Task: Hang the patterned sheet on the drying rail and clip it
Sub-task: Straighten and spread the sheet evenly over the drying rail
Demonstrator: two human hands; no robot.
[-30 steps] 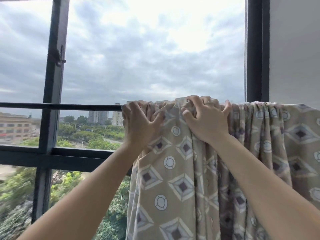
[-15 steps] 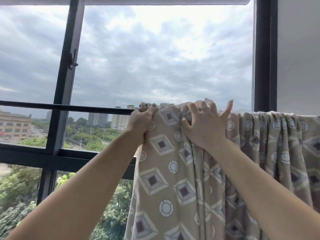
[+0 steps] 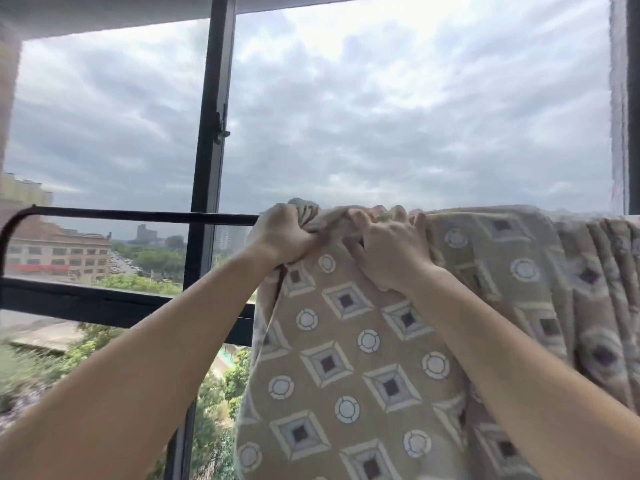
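A beige patterned sheet [image 3: 353,362] with diamonds and circles hangs over the thin black drying rail [image 3: 138,215], draped from the middle to the right edge. My left hand [image 3: 280,237] is closed in a fist on the sheet's bunched left end, right at the rail. Just to its right, my right hand [image 3: 391,247] presses and grips the sheet's top fold, fingers curled over it. The rail's bare part runs left and bends down at its far left end. No clip shows.
Behind the rail is a black window frame with a vertical post [image 3: 211,133] and a horizontal bar [image 3: 86,303]. Beyond lie cloudy sky, buildings and trees far below. A wall edge [image 3: 623,98] stands at the right.
The view has swung left and up, showing more bare rail. My left hand has closed into a tighter fist on the sheet's end, and both hands sit closer together at the rail.
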